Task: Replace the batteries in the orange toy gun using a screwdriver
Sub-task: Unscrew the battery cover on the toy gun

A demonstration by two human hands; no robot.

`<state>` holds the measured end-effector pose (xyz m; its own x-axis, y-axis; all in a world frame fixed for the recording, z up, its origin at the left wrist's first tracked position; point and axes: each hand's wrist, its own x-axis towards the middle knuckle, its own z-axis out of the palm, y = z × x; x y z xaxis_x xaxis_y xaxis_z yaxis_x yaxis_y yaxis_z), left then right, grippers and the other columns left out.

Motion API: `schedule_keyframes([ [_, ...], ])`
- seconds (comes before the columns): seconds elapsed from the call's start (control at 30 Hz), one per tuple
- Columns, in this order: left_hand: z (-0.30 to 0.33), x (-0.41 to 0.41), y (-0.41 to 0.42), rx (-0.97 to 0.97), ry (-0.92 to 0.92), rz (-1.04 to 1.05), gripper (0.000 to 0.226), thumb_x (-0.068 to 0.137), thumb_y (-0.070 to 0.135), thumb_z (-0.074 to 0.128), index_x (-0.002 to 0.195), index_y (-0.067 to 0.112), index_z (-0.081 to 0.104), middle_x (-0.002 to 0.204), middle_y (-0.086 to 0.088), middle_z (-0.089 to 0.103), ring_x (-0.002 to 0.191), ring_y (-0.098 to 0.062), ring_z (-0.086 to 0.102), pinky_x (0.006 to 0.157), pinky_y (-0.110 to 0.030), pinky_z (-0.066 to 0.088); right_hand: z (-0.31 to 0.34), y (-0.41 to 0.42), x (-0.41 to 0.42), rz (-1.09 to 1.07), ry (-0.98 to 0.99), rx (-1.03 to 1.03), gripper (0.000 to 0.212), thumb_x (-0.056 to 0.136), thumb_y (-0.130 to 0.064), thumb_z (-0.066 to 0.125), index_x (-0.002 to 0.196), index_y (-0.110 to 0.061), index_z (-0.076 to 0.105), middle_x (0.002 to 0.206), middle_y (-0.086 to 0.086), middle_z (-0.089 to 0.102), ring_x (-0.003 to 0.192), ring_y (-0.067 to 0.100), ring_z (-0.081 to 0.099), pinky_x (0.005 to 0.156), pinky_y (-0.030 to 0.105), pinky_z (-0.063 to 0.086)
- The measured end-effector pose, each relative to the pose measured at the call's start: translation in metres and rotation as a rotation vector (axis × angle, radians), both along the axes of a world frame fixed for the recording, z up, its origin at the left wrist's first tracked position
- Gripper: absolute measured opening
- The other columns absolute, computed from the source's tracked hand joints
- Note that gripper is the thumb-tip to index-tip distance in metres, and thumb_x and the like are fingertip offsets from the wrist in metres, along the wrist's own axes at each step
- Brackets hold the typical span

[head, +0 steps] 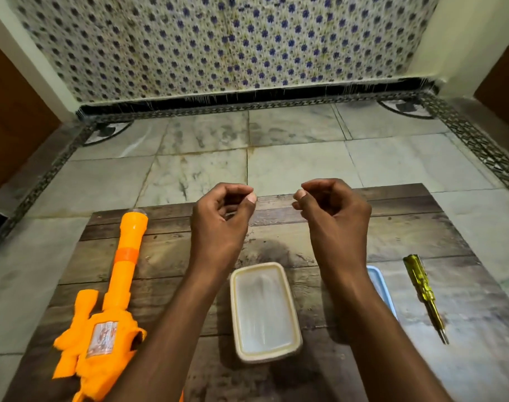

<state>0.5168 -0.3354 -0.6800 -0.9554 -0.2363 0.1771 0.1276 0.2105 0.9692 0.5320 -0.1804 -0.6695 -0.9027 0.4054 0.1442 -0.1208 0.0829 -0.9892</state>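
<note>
Both hands hovering above the wooden table (pixel 166 256), nothing in them; left hand (pixel 221 216) with fingers (pixel 233 190) curled loosely, thumb tip near forefinger, gripping nothing; right hand (pixel 334 216) mirroring it, fingers curled, nothing held; orange toy gun (pixel 111 300) lying at the left side of the table, barrel pointing away, untouched, label facing up; battery cover not visible from here, so cannot tell if it is opened; yellow-handled screwdriver (pixel 424 294) lying at the right, well apart from the gun; white container (pixel 264 311) sitting between the forearms, looking empty; blue lid (pixel 377 282) partly hidden behind the right forearm; no batteries showing; judging task as barely begun: unscrewing, swapping, closing all left.
</note>
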Motion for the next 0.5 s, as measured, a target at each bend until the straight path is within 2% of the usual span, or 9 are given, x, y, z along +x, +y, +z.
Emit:
schedule_keyframes([
  [0.17, 0.01, 0.038, 0.004, -0.074, 0.086, 0.058, 0.006, 0.095, 0.017, 0.074, 0.1, 0.02, 0.075, 0.094, 0.008, 0.076, 0.091, -0.008, 0.073, 0.082, -0.024, 0.058, 0.01, 0.009, 0.037, -0.019, 0.08, 0.033, 0.005, 0.093, -0.014, 0.073, 0.095, -0.019, 0.074, 0.084, -0.002, 0.076, 0.081, 0.014, 0.075, 0.082, 0.043, 0.063],
  [0.3, 0.007, 0.108, 0.007, -0.094, 0.078, 0.142, 0.007, 0.094, 0.015, 0.074, 0.096, 0.022, 0.073, 0.09, 0.009, 0.074, 0.084, -0.009, 0.072, 0.079, -0.029, 0.058, 0.017, 0.032, 0.091, -0.067, 0.083, 0.091, 0.003, 0.092, -0.017, 0.073, 0.094, -0.02, 0.074, 0.084, -0.001, 0.076, 0.083, 0.018, 0.075, 0.082, 0.045, 0.063],
  [0.4, -0.009, 0.151, 0.009, -0.119, 0.016, 0.22, 0.011, 0.093, 0.011, 0.074, 0.101, 0.018, 0.071, 0.094, 0.008, 0.074, 0.084, -0.001, 0.069, 0.078, -0.026, 0.058, 0.015, 0.054, 0.115, -0.119, 0.032, 0.167, 0.004, 0.09, -0.014, 0.074, 0.093, -0.016, 0.075, 0.084, 0.0, 0.076, 0.082, 0.016, 0.075, 0.082, 0.04, 0.062],
  [0.5, -0.032, 0.191, 0.008, -0.168, -0.052, 0.2, 0.021, 0.092, 0.007, 0.073, 0.112, 0.012, 0.069, 0.106, -0.003, 0.075, 0.092, -0.014, 0.072, 0.086, -0.032, 0.06, 0.009, 0.077, 0.141, -0.177, -0.064, 0.34, 0.008, 0.089, -0.011, 0.073, 0.096, -0.014, 0.076, 0.085, -0.002, 0.075, 0.081, 0.012, 0.07, 0.081, 0.031, 0.056],
])
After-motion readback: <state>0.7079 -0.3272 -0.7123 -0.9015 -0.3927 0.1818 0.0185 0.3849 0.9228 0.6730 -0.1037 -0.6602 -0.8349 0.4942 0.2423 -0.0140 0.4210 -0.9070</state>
